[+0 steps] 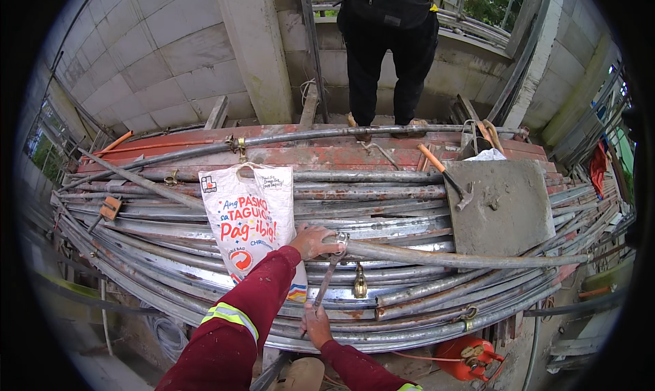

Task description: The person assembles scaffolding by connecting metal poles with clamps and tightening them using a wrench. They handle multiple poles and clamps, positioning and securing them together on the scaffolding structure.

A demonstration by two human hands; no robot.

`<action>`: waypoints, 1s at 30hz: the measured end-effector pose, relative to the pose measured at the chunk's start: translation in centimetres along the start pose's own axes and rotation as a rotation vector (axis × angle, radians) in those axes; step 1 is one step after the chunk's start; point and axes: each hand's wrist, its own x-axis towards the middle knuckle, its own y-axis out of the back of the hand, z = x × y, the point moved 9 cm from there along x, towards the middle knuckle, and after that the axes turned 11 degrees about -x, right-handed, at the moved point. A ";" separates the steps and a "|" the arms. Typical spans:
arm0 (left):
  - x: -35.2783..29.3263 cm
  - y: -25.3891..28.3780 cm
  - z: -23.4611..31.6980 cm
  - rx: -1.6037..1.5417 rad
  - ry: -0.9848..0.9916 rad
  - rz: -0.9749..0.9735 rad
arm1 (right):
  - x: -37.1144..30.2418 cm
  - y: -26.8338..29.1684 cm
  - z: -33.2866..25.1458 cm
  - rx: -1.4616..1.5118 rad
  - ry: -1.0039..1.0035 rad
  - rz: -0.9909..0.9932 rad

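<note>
A long metal pipe (464, 258) runs rightward from in front of me, with a metal pipe clamp (342, 241) at its near left end. My left hand (314, 242) is closed at that clamp, its fingers against the metal. Below it, my right hand (316, 326) grips the lower end of a steel wrench (327, 280), whose head meets the clamp. A white printed bag (239, 200) lies on the pipes just left of my left hand, partly behind my maroon sleeve. Another brass-coloured clamp (360, 282) rests on the pipes to the right of the wrench.
Many metal pipes (382, 193) lie stacked beneath my hands. A cement-smeared board (505, 220) and a hammer (450, 179) rest at the right. Beyond red planks (286, 156) stands a person (389, 43) in dark trousers. An orange tank (467, 357) is at the lower right.
</note>
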 end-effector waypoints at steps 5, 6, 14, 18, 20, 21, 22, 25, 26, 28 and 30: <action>0.1 -0.5 1.1 0.047 -0.021 0.003 | -2.2 12.4 -3.8 -0.917 0.151 0.105; -0.1 -0.5 1.5 0.060 -0.015 -0.005 | -2.2 15.2 -6.0 -1.013 0.216 0.037; -0.3 -0.1 0.3 0.086 0.021 0.035 | 2.6 17.7 -15.0 -1.474 0.355 0.105; -0.3 -0.9 2.4 0.084 -0.044 0.032 | 2.1 4.1 -2.0 -0.568 0.291 0.347; -0.8 -0.4 1.5 0.082 -0.033 0.044 | 4.0 -4.5 -2.8 0.017 -0.025 0.212; 1.5 -1.9 4.8 0.047 -0.096 0.020 | 8.8 -1.4 -1.7 -0.067 0.392 0.515; 0.6 -0.8 1.8 0.046 -0.040 0.030 | 8.4 -2.0 -3.1 0.004 0.271 0.362; -0.6 0.4 -1.1 0.059 0.030 0.006 | 3.9 3.0 -9.4 -0.068 -0.053 0.036; -0.6 -0.1 -0.7 0.091 0.009 0.013 | 2.2 7.1 -10.9 -0.235 -0.100 -0.043; 0.0 -1.1 1.2 0.063 -0.032 0.021 | 2.0 14.2 -15.9 -0.917 0.264 -0.046; -0.4 -0.6 0.9 0.073 -0.003 0.004 | 3.3 14.8 -19.0 -1.096 0.331 -0.205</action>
